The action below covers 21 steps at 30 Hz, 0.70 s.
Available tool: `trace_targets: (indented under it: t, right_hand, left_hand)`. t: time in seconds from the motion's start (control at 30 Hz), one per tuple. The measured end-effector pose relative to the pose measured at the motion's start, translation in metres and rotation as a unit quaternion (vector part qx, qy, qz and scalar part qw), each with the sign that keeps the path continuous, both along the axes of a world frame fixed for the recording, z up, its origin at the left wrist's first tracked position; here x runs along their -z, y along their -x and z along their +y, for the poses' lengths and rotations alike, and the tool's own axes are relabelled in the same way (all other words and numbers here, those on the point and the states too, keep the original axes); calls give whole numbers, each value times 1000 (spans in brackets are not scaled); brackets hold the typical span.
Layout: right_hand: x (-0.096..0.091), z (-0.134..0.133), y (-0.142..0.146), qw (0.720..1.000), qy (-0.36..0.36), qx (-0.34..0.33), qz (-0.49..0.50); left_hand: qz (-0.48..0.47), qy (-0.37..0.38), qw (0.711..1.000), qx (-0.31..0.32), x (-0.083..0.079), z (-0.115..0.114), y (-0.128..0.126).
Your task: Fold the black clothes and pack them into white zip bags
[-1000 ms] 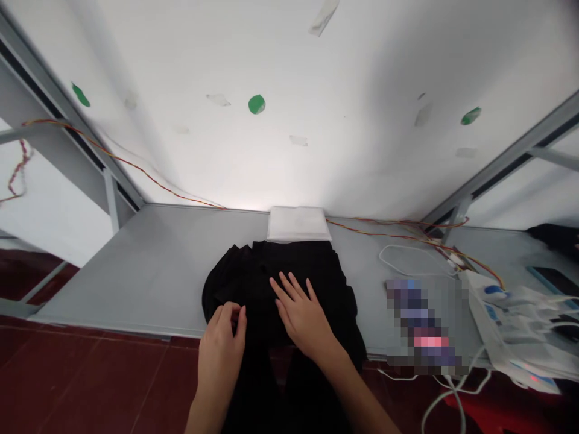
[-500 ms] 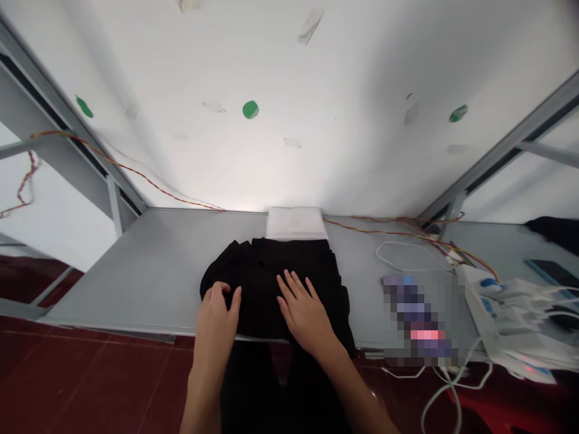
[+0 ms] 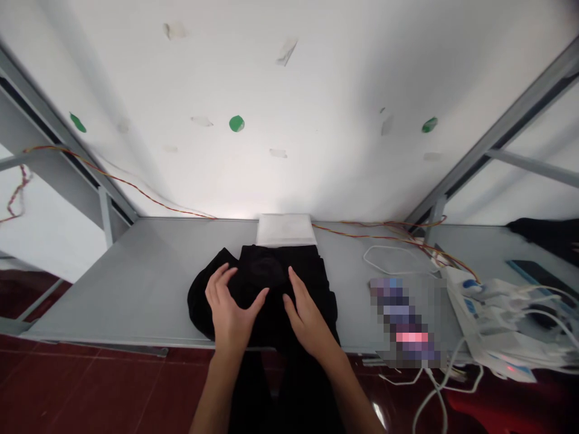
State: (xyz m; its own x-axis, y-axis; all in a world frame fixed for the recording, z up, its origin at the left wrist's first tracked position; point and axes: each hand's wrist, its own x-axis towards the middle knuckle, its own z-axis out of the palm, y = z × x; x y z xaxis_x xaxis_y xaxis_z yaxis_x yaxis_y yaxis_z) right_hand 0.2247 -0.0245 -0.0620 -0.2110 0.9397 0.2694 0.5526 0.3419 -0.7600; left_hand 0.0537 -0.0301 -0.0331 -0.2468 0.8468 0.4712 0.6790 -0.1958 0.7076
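A dark bundle of black cloth (image 3: 312,271), looking like a folded garment, lies on the grey shelf (image 3: 149,277) at its front edge. My left hand (image 3: 233,307) is over the cloth's left half, thumb and fingers spread in a wide curve with nothing between them. Facing it, my right hand (image 3: 310,319) is turned on its side over the right half, thumb apart from the fingers. Whether either hand touches the cloth is hard to tell. Behind the cloth, a flat white packet (image 3: 286,229) rests against the back wall.
To the right, a blurred-out phone-like object (image 3: 404,322) lies near the edge. Beyond it, a white power strip (image 3: 474,325) carries several plugs and cables. A red-yellow twisted wire (image 3: 362,234) runs along the back. Metal frame posts (image 3: 106,214) stand at the sides.
My left hand has moved right and opened wider. My right hand has turned from lying flat, palm down, onto its side. The cloth's left part looks slightly shifted, and the view has tilted.
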Motion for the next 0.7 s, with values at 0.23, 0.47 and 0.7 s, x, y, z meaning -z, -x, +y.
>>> trace_targets:
  t: [0.23,0.47,0.7]
  right_hand:
    - [3,-8,2,999,-1,-51,-11]
    - [-19,-17,-9,999,-48,11,-7]
    - [-9,-13,9,985,-66,-41,-151]
  left_hand:
    - [147,109,968,170,13,13,16]
    - [240,74,926,282,3,-8,11]
    - [34,123,990,67,1,-13,18]
